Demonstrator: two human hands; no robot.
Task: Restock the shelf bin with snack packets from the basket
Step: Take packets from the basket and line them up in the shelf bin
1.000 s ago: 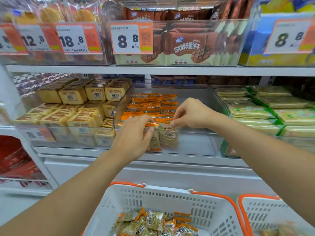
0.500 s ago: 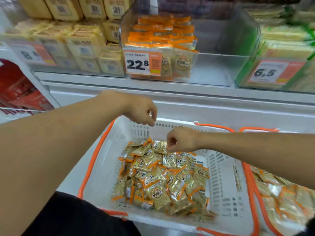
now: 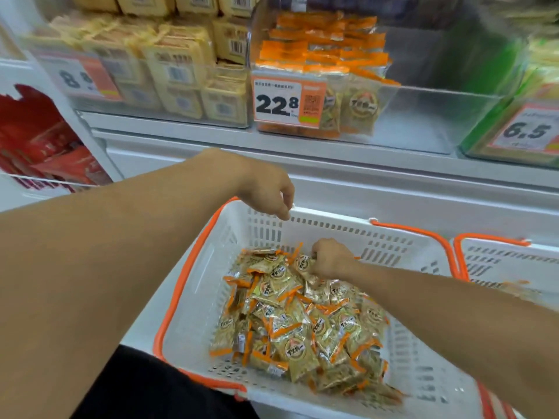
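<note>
Right hand (image 3: 331,261) has dropped, fingers gripping a packet (image 3: 303,264).

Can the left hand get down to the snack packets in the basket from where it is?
Probably yes: the left hand hovers empty above the basket rim, and the snack packets lie uncovered below.
</note>
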